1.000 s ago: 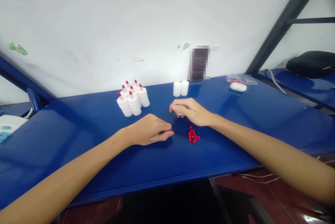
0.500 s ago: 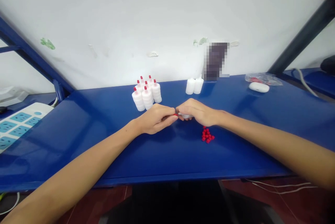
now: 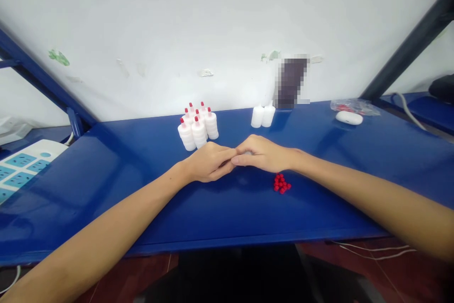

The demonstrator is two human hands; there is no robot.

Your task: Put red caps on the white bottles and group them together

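Observation:
My left hand (image 3: 209, 163) and my right hand (image 3: 264, 154) meet fingertip to fingertip above the middle of the blue table (image 3: 106, 189). Both are closed. The right hand's fingers wrap a small white bottle (image 3: 247, 153), of which only a sliver shows. The left hand pinches a red cap against it, and the cap is now hidden by the fingers. A small pile of loose red caps (image 3: 282, 183) lies just right of the hands. Behind the left hand stands a cluster of several white bottles with red caps (image 3: 197, 125).
Two uncapped white bottles (image 3: 263, 116) stand by the wall next to a blurred dark object (image 3: 291, 83). A white case (image 3: 349, 117) and a plastic bag (image 3: 353, 106) lie at the back right. A power strip (image 3: 21, 170) sits at the left, and a dark slanted beam (image 3: 407, 43) at the right.
My left hand rose from the table with a red cap and moved right to meet the right hand. The fingers have closed over cap and bottle. The view shifted left.

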